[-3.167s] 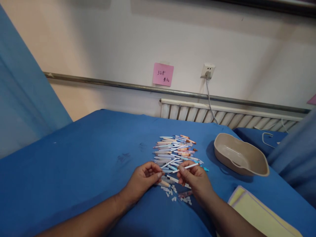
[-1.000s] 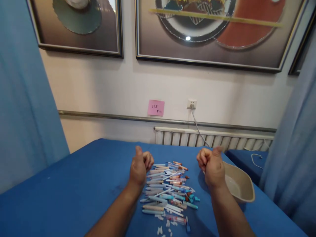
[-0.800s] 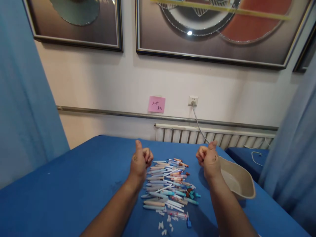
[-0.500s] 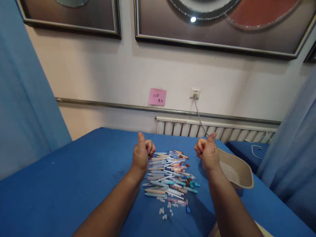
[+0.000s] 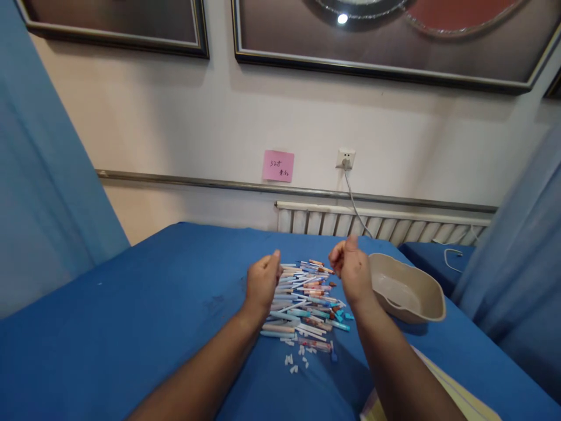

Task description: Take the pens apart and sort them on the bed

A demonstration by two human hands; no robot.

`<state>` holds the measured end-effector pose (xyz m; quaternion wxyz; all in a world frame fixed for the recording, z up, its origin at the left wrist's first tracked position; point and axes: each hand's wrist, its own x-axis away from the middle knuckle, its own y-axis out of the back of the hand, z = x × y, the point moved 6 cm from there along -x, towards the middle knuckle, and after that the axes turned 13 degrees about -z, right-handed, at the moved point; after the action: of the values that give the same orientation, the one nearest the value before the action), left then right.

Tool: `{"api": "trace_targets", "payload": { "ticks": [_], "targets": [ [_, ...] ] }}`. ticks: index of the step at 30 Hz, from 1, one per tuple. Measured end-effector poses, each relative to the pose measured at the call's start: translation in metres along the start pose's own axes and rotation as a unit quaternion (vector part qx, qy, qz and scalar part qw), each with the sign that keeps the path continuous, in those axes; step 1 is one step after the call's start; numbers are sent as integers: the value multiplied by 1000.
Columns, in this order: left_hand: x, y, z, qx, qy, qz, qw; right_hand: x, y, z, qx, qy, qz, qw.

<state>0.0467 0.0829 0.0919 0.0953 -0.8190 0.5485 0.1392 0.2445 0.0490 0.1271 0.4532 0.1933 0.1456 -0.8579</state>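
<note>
My left hand (image 5: 263, 282) and my right hand (image 5: 349, 272) are raised side by side above a heap of pens (image 5: 307, 298) on the blue-covered table (image 5: 144, 316). Both are loose fists with the thumbs lying on the fingers, and nothing shows in either. The pens have white, blue, pink and orange barrels. Small white caps (image 5: 294, 359) lie loose at the near edge of the heap. The left hand hovers over the heap's left edge, the right over its far right part.
A beige oval basin (image 5: 405, 289) stands just right of the pens. A yellow-edged pad (image 5: 456, 397) lies at the near right. Blue curtains hang at left and right. Behind are a radiator, a wall socket with a cable and a pink note (image 5: 277, 166).
Earlier both hands worked a pen over the heap; then they rose as thumbs-up fists. Now the thumbs are folded down and the hands have drawn closer together and lower.
</note>
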Motion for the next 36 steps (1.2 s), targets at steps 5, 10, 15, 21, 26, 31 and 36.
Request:
{"api": "trace_targets", "payload": {
  "ticks": [5, 10, 15, 21, 26, 31, 36],
  "targets": [
    [40, 22, 28, -128, -70, 112, 983, 38, -13, -14, 210, 63, 126, 968],
    [62, 46, 48, -207, -93, 216, 950, 76, -1, -57, 375, 66, 259, 888],
    [51, 45, 56, -195, -77, 216, 954, 101, -9, -77, 434, 144, 357, 815],
    [44, 39, 76, -141, -9, 212, 967, 104, -18, -85, 480, 169, 411, 756],
    [47, 35, 80, -140, 17, 232, 962, 104, -17, -87, 496, 193, 416, 737],
    [50, 34, 78, -135, 27, 238, 961, 103, -14, -89, 483, 200, 417, 744],
    [49, 36, 79, -124, 33, 231, 964, 98, -9, -91, 443, 172, 388, 790]
  ]
}}
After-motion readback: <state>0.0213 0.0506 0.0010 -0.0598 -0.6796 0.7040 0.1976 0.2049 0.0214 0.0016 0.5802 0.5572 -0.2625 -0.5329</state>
